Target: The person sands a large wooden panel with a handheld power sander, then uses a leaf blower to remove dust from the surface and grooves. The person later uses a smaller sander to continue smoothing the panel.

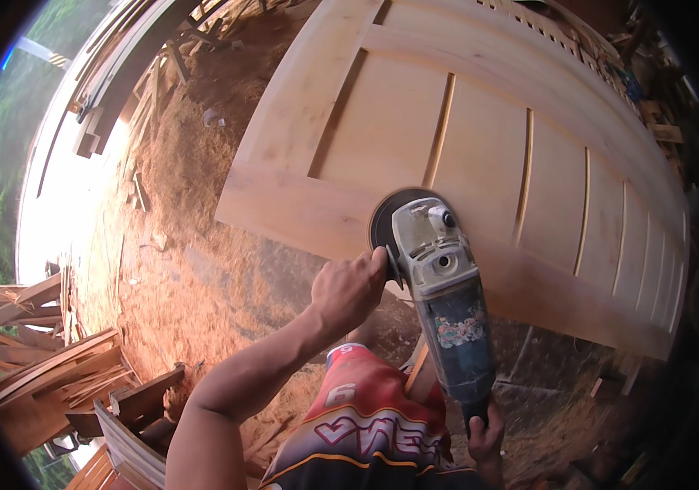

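My left grip [348, 287] clamps the side handle of the angle grinder [439, 278]; my right grip [484, 437] clamps its rear body. Its disc rests on the wooden door panel [480, 131]. A colourful sticker [457, 329] marks the blue housing.

The left hand [349, 287] sits at centre frame, fingers curled shut in a fist; its bare forearm runs up from the lower left, elbow bent. The right hand [486, 441] is low, right of centre, fingers wrapped closed.

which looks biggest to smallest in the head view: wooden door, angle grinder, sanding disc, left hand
1. wooden door
2. angle grinder
3. sanding disc and left hand look alike; the disc is partly hidden.
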`<state>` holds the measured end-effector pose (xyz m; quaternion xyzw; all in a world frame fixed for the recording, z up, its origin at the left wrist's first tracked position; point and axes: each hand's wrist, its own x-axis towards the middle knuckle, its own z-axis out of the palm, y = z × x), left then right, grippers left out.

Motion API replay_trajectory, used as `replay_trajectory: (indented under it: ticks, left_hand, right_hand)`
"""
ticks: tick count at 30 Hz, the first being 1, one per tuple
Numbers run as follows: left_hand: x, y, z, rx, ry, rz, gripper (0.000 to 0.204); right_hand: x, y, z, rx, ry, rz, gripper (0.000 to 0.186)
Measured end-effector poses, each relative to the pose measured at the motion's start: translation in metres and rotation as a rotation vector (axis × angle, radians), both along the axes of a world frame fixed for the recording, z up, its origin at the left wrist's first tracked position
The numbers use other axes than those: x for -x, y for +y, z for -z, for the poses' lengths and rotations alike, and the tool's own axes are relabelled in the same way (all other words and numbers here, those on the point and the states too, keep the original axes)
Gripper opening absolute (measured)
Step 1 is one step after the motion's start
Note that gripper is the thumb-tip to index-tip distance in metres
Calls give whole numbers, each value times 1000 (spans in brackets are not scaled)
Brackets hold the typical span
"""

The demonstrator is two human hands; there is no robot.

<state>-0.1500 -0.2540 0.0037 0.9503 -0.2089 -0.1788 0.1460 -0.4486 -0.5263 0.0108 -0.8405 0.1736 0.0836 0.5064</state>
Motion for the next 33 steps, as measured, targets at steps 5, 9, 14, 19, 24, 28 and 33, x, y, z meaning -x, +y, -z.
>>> replay_trajectory:
  ticks: [5,9,14,19,24,28,33]
  left_hand:
    - [6,-20,6,23,-48,59,20]
    - [14,-43,3,27,-44,57,17]
    - [25,-79,6,30,-60,88,13]
    - [36,-129,3,22,-30,112,15]
    - [65,-207,5,-3,-5,125,17]
    - [83,-290,10,34,-56,241,16]
    - [110,-422,12,84,38,390,12]
  right_hand:
    - [14,-16,7,-11,-48,26,75]
    - [23,-31,1,-30,-10,46,75]
    - [46,-59,13,4,-92,62,71]
    - [61,-99,2,-113,1,125,64]
    - [93,-168,6,-75,-38,139,60]
    - [135,-221,8,-71,5,257,62]
    - [211,-283,35,-148,1,555,74]
